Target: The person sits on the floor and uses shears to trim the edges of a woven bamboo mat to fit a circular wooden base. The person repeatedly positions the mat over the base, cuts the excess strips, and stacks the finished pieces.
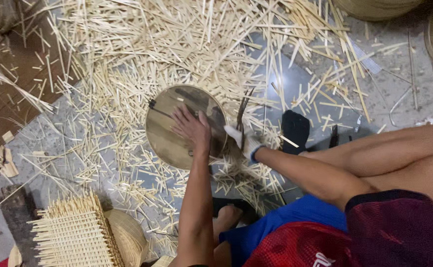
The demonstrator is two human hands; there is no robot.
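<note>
Down on the floor: a round woven disc lies flat on the grey floor, in the middle of a litter of pale bamboo slivers.
Left hand: the left hand is bare, spread wide with fingers splayed, palm pressed on the disc's right half; it grips nothing.
Right hand: the right hand, in a white glove, is closed on a dark shears-like tool right at the disc's right rim.
Handling: the disc looks light, thin and fairly stiff, with a rim likely to fray; best pinned from above or taken at the rim.
Edges: a woven panel with bristling stick ends sits near the lower left.
Room: slivers crowd the top and left, and the person's legs close off the right.
</note>
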